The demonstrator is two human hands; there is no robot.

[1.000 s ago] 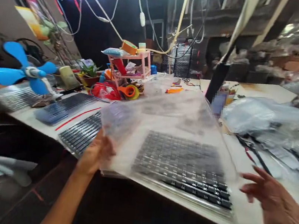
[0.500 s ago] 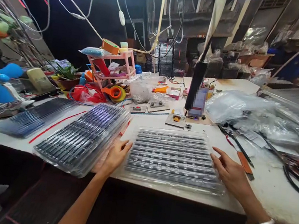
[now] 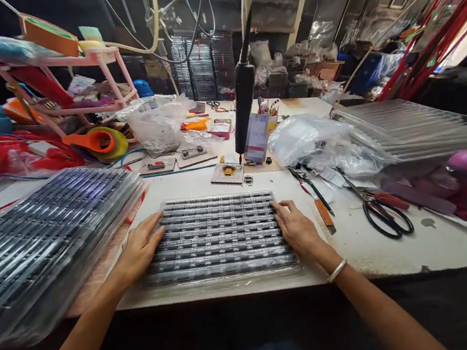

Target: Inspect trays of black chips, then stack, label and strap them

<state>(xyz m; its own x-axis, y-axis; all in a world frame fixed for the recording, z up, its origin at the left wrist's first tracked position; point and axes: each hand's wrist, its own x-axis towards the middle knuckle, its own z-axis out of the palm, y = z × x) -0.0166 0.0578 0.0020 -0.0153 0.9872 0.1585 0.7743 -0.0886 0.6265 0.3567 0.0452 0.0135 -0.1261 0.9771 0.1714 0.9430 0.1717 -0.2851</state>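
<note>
A clear plastic tray of small black parts in rows (image 3: pixel 219 237) lies flat on the white table (image 3: pixel 385 244) in front of me. My left hand (image 3: pixel 139 246) rests flat against the tray's left edge, fingers spread. My right hand (image 3: pixel 297 231), a bangle on its wrist, lies flat on the tray's far right corner. Neither hand grips anything. A stack of similar trays in a plastic bag (image 3: pixel 24 255) sits to the left, close to my left hand.
Behind the tray hangs a black tool (image 3: pixel 243 100) over small boards (image 3: pixel 228 173). Scissors (image 3: pixel 381 212) and clear bags (image 3: pixel 309 139) lie at right, with stacked trays (image 3: pixel 416 129) beyond. A pink rack (image 3: pixel 76 81) and tape dispenser (image 3: pixel 98 142) stand at left.
The bagged tray came down from my left hand onto the table. Both hands settled flat on its sides. My view swung right, leaving the blue fan out of sight.
</note>
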